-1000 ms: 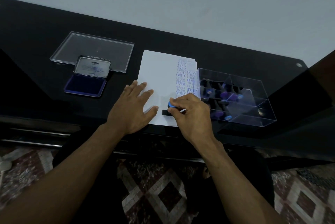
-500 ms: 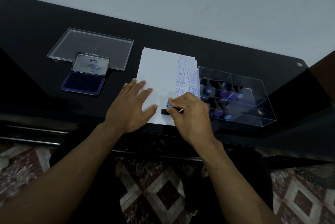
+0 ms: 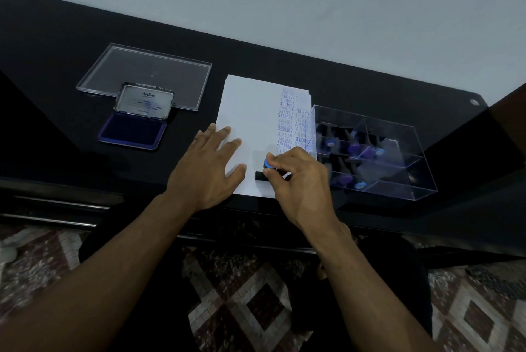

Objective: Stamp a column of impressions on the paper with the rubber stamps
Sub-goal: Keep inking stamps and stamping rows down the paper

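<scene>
Little changes from a second ago: right hand point(image 3: 299, 178) still grips stamp point(image 3: 263, 173) pressed on paper point(image 3: 250, 112), left hand point(image 3: 207, 163) flat holding sheet, so column's bottom impression is landing.

Left hand point(image 3: 209, 169) flat, right hand point(image 3: 299, 178) curled

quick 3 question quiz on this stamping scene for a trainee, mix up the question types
1. True or false: the left hand lies flat on the paper.
2. What does the right hand grip? A) rubber stamp B) ink pad C) clear lid
3. Fill in: the spare stamps sit in a clear ___ right of the paper.

Key: 1 true; 2 A; 3 organizer box.
</scene>
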`<state>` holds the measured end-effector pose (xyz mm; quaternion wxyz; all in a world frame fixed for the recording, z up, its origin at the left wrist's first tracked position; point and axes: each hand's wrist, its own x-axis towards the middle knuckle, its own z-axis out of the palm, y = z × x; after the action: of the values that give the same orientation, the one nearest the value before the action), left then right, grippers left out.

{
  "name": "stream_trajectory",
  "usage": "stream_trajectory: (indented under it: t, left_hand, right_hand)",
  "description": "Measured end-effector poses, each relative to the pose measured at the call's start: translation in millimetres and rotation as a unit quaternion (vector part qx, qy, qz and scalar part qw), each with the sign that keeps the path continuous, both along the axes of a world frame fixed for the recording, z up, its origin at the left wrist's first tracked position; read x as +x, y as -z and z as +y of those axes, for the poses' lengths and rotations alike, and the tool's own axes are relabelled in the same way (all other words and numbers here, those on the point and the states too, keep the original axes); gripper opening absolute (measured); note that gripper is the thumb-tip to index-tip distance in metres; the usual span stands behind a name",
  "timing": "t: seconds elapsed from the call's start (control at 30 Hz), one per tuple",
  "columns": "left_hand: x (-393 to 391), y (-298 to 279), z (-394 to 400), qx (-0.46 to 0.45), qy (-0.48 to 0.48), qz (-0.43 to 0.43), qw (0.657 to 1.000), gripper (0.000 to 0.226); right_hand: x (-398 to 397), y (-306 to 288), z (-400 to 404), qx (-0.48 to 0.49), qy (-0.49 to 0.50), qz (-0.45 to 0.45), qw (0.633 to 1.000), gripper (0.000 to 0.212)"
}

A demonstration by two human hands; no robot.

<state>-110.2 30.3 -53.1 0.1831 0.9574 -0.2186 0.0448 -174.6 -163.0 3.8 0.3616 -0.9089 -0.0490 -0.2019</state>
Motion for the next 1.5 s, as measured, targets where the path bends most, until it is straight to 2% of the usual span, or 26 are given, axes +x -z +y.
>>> stream_trajectory:
  t: [0.5,1.5]
  left_hand:
    - [-0.7,-1.2,-0.1,0.007,0.001,0.008,1.0,0.074]
    - [-1.0,-0.3,0.4,-0.003,0.005,0.0,1.0,0.071]
  right_hand:
    - [-1.6,3.9,2.0,-0.017,-0.005,-0.02,1.0,0.012]
    - [3.6,-2.2,-0.8,-0.037,-0.007,0.004,0.999,0.009]
